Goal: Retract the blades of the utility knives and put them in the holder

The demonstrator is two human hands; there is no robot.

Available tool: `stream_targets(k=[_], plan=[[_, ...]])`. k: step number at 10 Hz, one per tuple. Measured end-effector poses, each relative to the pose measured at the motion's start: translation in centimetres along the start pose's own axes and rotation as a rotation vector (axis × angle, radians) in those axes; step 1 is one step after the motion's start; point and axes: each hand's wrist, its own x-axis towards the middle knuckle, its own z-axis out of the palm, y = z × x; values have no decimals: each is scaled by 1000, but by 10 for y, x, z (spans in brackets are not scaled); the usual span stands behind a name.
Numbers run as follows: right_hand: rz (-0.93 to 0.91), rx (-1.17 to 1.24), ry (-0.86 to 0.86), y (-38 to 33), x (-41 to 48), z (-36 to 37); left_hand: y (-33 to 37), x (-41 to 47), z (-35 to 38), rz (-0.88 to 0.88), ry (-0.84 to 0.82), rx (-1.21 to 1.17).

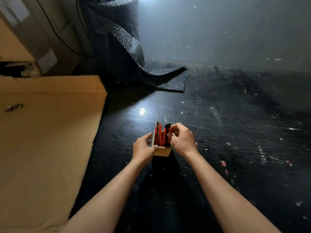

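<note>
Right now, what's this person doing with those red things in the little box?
A person is putting red utility knives into a small cardboard holder that stands on a dark, scuffed table. The left hand steadies the holder by its side. The right hand has its fingers on the rightmost knife, which stands in the holder with its black end up. The other knives already stand upright inside. A large cardboard box sits to the left, and bubble wrap lies further back.

We see a dark scuffed tabletop (227, 132) with pale flecks and one bright light glare (142, 111). Black bubble wrap (133, 52) hangs from a roll at the back onto the surface. Cardboard boxes (47, 132) stack at left; a grey wall (227, 27) stands behind.
</note>
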Motion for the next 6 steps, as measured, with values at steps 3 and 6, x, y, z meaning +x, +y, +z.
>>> stream_targets(k=[3,6], plan=[[1,-90,-24,8,-3,3,-2,0,4,1,15,-77],[-57,-40,49,-7,-16,-30,-5,-23,-11,3,31,-73]])
